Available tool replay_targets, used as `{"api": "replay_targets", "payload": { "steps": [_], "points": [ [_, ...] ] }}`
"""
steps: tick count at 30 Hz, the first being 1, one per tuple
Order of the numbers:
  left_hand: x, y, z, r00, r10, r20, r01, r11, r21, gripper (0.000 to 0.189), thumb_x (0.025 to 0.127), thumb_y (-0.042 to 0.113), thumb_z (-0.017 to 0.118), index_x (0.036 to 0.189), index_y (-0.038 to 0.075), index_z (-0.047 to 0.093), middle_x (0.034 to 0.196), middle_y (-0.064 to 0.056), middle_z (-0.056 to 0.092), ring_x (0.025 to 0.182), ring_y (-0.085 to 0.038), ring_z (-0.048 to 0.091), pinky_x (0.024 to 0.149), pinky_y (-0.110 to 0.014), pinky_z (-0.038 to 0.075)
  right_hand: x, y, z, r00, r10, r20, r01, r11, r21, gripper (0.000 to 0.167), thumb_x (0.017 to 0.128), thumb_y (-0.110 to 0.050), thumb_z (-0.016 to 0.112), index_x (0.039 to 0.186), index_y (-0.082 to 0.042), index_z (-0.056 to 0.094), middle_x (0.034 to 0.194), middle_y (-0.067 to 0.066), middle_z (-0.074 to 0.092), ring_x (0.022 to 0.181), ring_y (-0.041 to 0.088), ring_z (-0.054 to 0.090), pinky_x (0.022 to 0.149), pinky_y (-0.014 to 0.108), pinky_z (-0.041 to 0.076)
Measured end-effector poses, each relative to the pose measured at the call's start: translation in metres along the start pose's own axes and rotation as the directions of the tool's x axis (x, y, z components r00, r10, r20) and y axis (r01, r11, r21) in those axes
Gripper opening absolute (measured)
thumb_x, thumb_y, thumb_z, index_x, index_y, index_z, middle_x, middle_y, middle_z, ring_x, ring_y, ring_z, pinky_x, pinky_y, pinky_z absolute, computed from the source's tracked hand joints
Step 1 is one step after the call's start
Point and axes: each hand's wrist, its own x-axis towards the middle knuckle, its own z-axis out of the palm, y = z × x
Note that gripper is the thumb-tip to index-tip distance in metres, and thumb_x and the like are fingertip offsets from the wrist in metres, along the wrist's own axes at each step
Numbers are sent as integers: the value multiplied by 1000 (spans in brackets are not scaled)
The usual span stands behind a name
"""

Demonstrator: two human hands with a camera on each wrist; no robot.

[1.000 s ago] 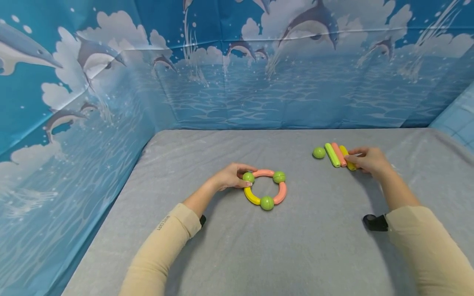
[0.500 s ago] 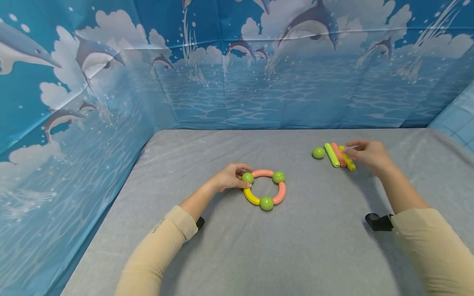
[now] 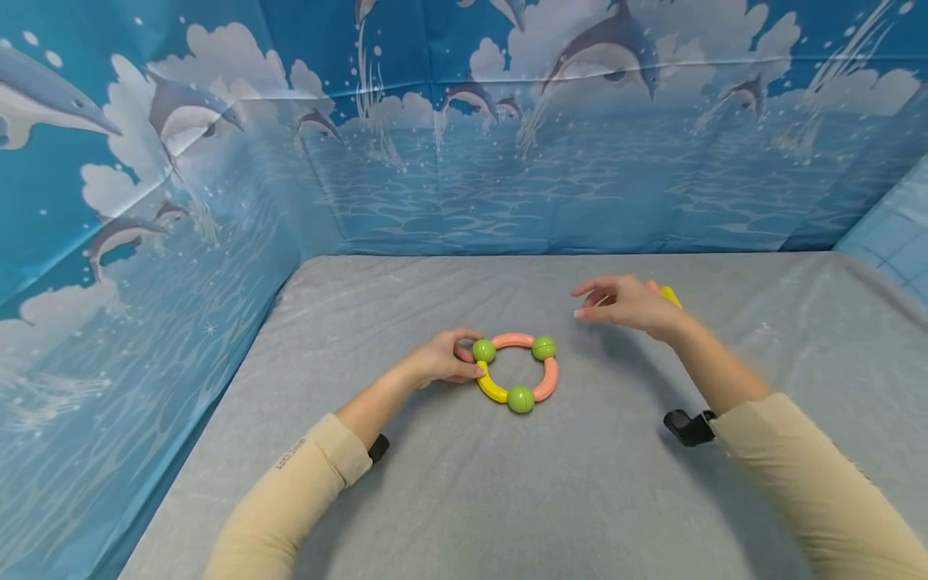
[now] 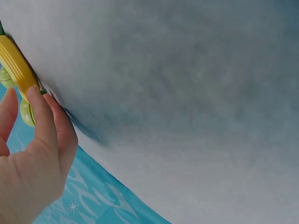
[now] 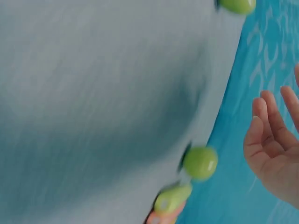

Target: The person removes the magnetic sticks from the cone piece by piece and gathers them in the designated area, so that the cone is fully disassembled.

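Observation:
A ring (image 3: 548,379) of three green balls joined by curved orange and yellow pieces lies flat mid-table. My left hand (image 3: 442,357) has thumb and fingers around its upper-left green ball (image 3: 483,350). In the left wrist view, fingertips meet the ring's yellow piece (image 4: 17,65). Raised over the cloth, right of the ring, my right hand (image 3: 627,304) holds nothing, its fingers loosely bent. It mostly hides the loose pieces in the head view; an orange piece (image 3: 652,286) and a yellow piece (image 3: 670,296) peek out behind it.
The right wrist view shows a loose green ball (image 5: 201,162) beside a light green stick (image 5: 173,198) and an orange stick (image 5: 163,218). Grey cloth (image 3: 464,491) covers the table. A blue dolphin-print curtain (image 3: 464,177) stands behind and along the left.
My right hand has moved left, away from the yellow stick and across the loose pieces, without carrying anything. The left hand stays at the ring, which has barely shifted.

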Motion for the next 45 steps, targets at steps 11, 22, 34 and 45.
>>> {"api": "replay_targets", "payload": {
  "steps": [11,22,34,45],
  "points": [
    [1,3,8,995,-91,-50,89,995,-50,65,83,8,71,140,9,39,90,-10,62,70,-16,60,66,-26,53,38,-28,53,951,-175,254,176,984,18,46,87,-13,66,129,1,52,123,22,53,112,33,50,90,45,44],
    [-1,2,10,996,-32,-83,27,998,-55,62,83,6,70,137,3,39,81,-8,60,69,-16,60,68,-28,53,62,-43,85,911,-230,344,275,958,-88,44,86,-17,68,126,-4,56,117,13,59,102,25,56,85,37,47],
    [0,3,11,995,-36,-90,32,998,-45,66,83,7,71,138,-1,35,79,-8,58,66,-14,59,67,-26,53,65,-47,99,902,-279,328,338,931,-137,41,82,-17,73,117,2,62,101,9,62,84,18,50,73,27,45],
    [1,1,14,996,-23,-90,20,999,-31,56,84,8,70,130,-6,42,73,-6,55,62,-14,57,64,-25,53,62,-45,99,905,-278,322,354,912,-209,30,84,-20,72,104,1,66,76,5,45,76,19,37,65,29,29]
  ]
}}
